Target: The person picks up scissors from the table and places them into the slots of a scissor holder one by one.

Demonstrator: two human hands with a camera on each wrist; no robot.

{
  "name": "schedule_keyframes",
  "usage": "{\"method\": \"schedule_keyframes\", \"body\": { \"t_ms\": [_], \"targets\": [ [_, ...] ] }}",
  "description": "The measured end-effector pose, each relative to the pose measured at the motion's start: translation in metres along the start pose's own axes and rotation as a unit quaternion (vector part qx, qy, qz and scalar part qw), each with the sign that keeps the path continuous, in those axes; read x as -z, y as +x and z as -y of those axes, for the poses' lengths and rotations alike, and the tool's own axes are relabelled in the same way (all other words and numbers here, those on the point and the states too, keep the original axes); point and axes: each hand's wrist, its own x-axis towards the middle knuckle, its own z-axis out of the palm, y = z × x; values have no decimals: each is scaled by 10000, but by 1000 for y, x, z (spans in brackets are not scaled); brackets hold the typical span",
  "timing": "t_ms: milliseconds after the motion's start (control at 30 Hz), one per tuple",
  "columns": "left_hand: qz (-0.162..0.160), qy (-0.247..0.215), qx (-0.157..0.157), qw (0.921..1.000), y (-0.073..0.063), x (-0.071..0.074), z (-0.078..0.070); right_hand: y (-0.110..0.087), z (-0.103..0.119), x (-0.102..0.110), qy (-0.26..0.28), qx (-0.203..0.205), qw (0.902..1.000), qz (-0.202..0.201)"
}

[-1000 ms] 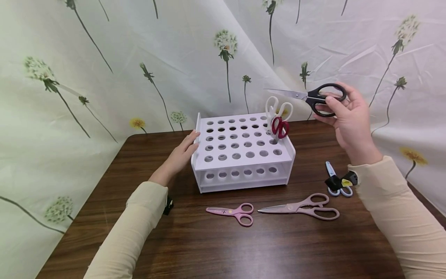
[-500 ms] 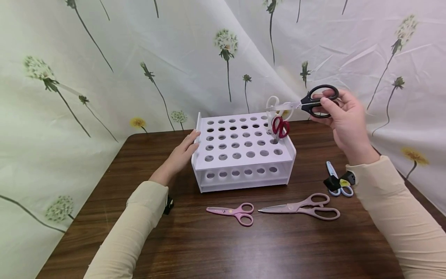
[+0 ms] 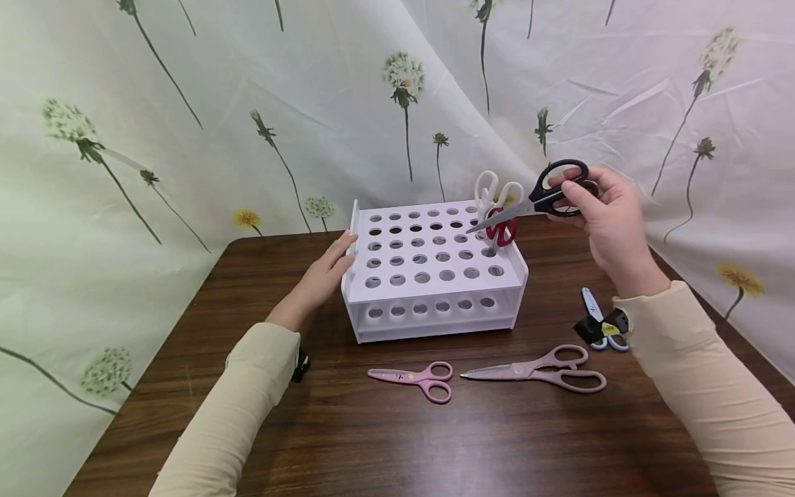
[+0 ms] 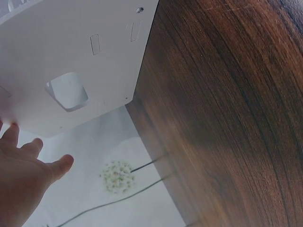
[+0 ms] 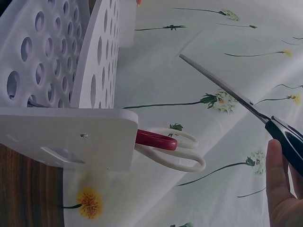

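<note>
Black-handled scissors are pinched by their handle loops in my right hand, blades angled down to the left above the rack. A white rack with rows of round holes stands on the table. My left hand rests with extended fingers against the rack's left side panel, seen also in the left wrist view as a white panel with a cutout. White-handled scissors and red-handled scissors stand handles up in holes at the rack's right side. In the right wrist view the black scissors' blades look closed together.
On the brown wooden table in front of the rack lie pink scissors and larger mauve scissors. Light blue scissors lie to the right, partly behind the right wrist's camera strap. A flower-printed cloth hangs behind.
My right hand has moved left and slightly down with the black scissors, and their blades have tilted from nearly level to pointing down toward the rack. The left hand stays in place.
</note>
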Motion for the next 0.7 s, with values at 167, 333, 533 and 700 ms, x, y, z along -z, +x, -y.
{"method": "schedule_keyframes", "body": {
  "t_ms": [167,333,533,700],
  "targets": [
    [-5,-24,22,10000,0,0,0,1,-3,0,-270,7,9996,28],
    [-32,-54,37,10000,-1,0,-2,1,-5,1,-285,-35,9996,69],
    [-55,-91,15,9999,-2,-1,-3,1,-7,4,-428,-47,9991,54],
    [-67,-97,48,9999,-3,-1,-3,2,-11,6,-731,-7,9973,18]
  ]
}}
